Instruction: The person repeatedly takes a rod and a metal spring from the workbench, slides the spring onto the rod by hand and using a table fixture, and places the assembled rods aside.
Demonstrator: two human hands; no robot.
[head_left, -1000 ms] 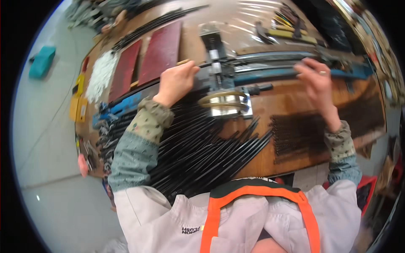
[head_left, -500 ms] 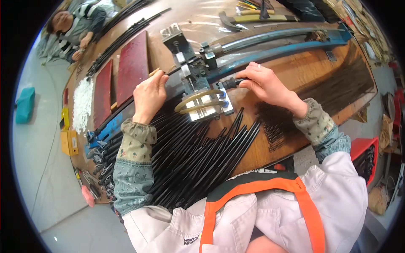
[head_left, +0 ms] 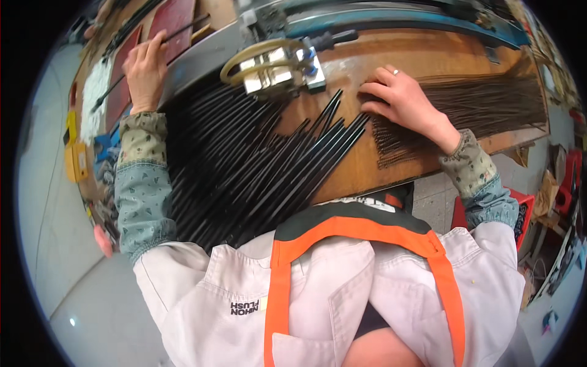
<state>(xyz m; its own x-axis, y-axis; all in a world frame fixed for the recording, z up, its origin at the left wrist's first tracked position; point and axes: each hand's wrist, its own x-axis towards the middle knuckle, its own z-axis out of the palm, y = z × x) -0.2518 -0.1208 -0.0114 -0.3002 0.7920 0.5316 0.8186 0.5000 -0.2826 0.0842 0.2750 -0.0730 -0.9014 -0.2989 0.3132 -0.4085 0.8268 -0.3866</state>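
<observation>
At the upper left, my left hand is closed round a thin black rod, which slants across the palm and sticks out at both ends. My right hand is over the table with fingers bent and apart, and I see nothing held in it. Its fingertips are close to the upper ends of a large bundle of black rods. Between the hands stands a metal clamping machine with tan hoses and a black handle pointing right; its upper part is blurred.
Long thin brown strands, seemingly coiled springs, lie right of my right hand. A blue rail crosses the back. Dark red boards and a white pile are at left, near a yellow box. A red crate stands at lower right.
My left hand has moved left, away from the machine, and carries a black rod. My right hand has let go of the machine's handle and come down toward the rod ends. The view has shifted.
</observation>
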